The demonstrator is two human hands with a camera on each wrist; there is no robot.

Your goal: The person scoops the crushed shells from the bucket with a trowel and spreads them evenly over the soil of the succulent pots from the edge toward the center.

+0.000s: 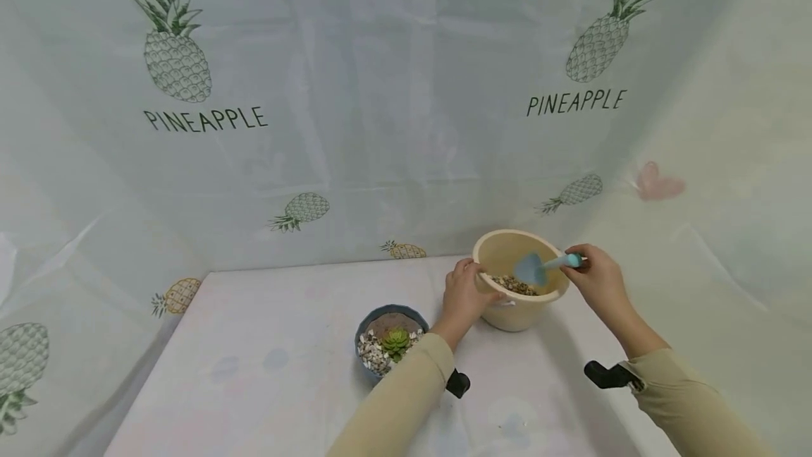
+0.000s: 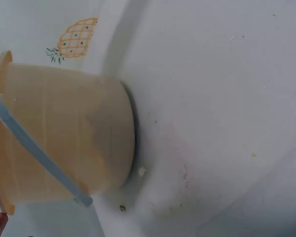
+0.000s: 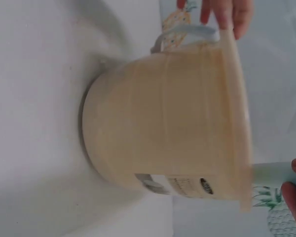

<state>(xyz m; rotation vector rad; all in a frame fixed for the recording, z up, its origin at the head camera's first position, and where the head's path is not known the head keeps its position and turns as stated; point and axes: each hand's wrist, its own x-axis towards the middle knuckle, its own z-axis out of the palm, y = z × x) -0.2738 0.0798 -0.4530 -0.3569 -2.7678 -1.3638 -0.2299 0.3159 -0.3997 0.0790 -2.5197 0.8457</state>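
Note:
A cream plastic bucket (image 1: pixel 515 319) stands upright on the table, with small mixed gravel (image 1: pixel 512 285) inside. My left hand (image 1: pixel 462 296) grips its rim on the near left side. Between thumb and fingers, my right hand (image 1: pixel 595 279) holds the handle of a small light-blue toy shovel (image 1: pixel 530 270). The shovel's blade is inside the bucket's mouth, just over the gravel; whether it touches cannot be told. In the left wrist view, the bucket's pale blue carrying handle (image 2: pixel 42 157) hangs down its side. The right wrist view shows a printed label (image 3: pixel 185 185) on the bucket's wall.
Left of the bucket, partly behind my left forearm, sits a blue-rimmed bowl (image 1: pixel 359 333) with a green succulent (image 1: pixel 396 341), white pebbles (image 1: pixel 371 350) and brown soil (image 1: pixel 392 321). A pineapple-print sheet (image 1: pixel 380 125) rises behind the white table (image 1: pixel 273 400). Crumbs lie near the bucket.

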